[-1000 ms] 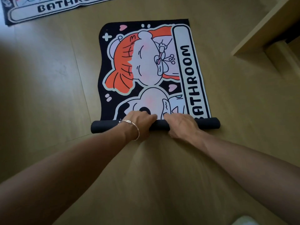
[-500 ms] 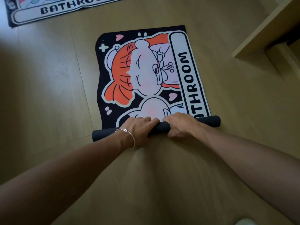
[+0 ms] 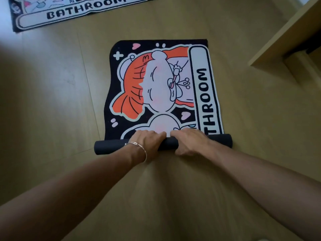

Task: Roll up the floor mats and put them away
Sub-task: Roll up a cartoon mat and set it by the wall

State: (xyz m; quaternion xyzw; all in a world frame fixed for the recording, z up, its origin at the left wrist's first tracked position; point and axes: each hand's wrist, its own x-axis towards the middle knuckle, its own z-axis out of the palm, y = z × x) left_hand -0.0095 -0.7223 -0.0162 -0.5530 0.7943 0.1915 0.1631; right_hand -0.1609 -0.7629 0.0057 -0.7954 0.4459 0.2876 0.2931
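A black cartoon bath mat [image 3: 161, 84] with an orange-haired figure and the word BATHROOM lies on the wooden floor, its near end wound into a dark roll [image 3: 107, 146]. My left hand [image 3: 147, 143], with a bracelet at the wrist, grips the roll left of its middle, fingers curled over the top. My right hand [image 3: 189, 141] grips the roll just to the right of it. The two hands nearly touch. A second mat [image 3: 76, 13] with the same lettering lies flat at the top left, partly cut off by the frame.
A light wooden furniture piece [image 3: 284, 35] with a dark gap under it stands at the upper right. Bare plank floor [image 3: 52, 101] surrounds the mat on both sides and in front of me.
The roll has advanced away from me and grown slightly thicker; less of the BATHROOM lettering shows. Both hands stayed on the roll and moved forward with it.
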